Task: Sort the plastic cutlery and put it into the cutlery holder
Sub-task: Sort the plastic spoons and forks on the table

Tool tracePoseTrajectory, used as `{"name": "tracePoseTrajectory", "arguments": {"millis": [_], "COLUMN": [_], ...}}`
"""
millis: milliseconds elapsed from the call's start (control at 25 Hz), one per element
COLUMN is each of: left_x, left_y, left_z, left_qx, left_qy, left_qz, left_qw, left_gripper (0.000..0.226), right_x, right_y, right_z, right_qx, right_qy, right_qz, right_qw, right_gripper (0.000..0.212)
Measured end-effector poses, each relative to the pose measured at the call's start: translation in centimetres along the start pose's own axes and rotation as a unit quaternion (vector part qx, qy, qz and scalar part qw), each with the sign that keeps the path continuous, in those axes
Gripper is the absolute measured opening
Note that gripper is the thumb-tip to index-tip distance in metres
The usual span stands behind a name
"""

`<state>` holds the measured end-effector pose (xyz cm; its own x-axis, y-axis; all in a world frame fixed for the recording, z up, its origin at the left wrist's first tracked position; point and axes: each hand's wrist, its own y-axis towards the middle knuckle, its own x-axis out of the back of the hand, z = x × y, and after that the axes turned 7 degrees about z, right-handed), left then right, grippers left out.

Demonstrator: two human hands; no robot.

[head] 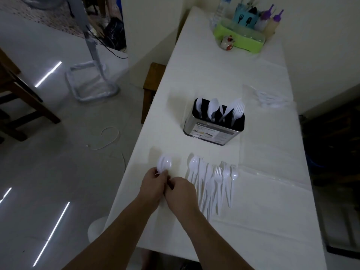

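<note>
Fingers [162, 175] of both hands curled round a small bunch of white spoons [164, 164], likely squaring them up. Cutlery holder [213, 129] well ahead on the surface [263, 221], partly filled. Remaining cutlery [213, 184] just right, laid by type.

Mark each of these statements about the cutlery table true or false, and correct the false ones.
1. The cutlery holder already contains spoons and forks. True.
2. The left hand grips white spoons. True.
3. The loose cutlery lies left of both hands. False: it lies right of the right hand.
4. The cutlery holder lies tipped on its side. False: it stands upright.
5. A green tray sits at the table's far end. True.
</note>
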<state>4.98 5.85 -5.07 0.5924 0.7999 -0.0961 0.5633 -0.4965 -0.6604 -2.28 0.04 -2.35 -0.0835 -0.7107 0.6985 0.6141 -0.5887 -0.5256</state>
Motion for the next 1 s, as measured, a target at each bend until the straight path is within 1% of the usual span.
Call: {"name": "tracePoseTrajectory", "arguments": {"millis": [80,160,200,320,560,680,760,880,1000], "left_x": [-0.3,-0.5,-0.5,-0.7,-1.1,-1.1,-1.1,-1.1,-1.2], "left_y": [0.1,0.1,0.1,0.2,0.2,0.3,0.3,0.2,0.1], "left_z": [-0.2,-0.5,-0.5,-0.1,0.0,-0.1,0.0,0.0,-0.1], "left_qx": [0.008,0.017,0.019,0.029,0.025,0.022,0.018,0.002,-0.009], "left_qy": [-0.001,-0.013,-0.022,-0.029,-0.022,-0.017,-0.002,0.024,0.017], "left_qz": [-0.012,-0.018,-0.016,-0.007,-0.008,-0.017,-0.022,-0.020,-0.003], "left_qw": [1.000,1.000,0.999,0.999,0.999,0.999,1.000,1.000,1.000], "left_gripper": [0.024,0.024,0.024,0.026,0.025,0.025,0.024,0.021,0.018], "right_x": [0.3,0.6,0.7,0.7,0.7,0.8,0.6,-0.3,-1.1], "right_y": [-0.4,-0.3,-0.2,0.4,0.8,0.1,-0.4,-0.7,-0.7], "right_z": [-0.9,-2.4,-3.1,-4.0,-3.3,-2.9,-2.6,-2.2,-2.5], "right_qx": [-0.027,-0.090,-0.116,-0.138,-0.163,-0.142,-0.102,-0.041,-0.030], "right_qy": [0.005,-0.030,-0.050,-0.059,-0.032,-0.003,0.057,0.119,0.151], "right_qz": [-0.041,-0.097,-0.105,-0.085,-0.076,-0.074,-0.074,-0.034,-0.010], "right_qw": [0.999,0.991,0.986,0.985,0.983,0.987,0.990,0.991,0.988], "right_gripper": [0.028,0.022,0.021,0.027,0.020,0.019,0.018,0.022,0.026]}}
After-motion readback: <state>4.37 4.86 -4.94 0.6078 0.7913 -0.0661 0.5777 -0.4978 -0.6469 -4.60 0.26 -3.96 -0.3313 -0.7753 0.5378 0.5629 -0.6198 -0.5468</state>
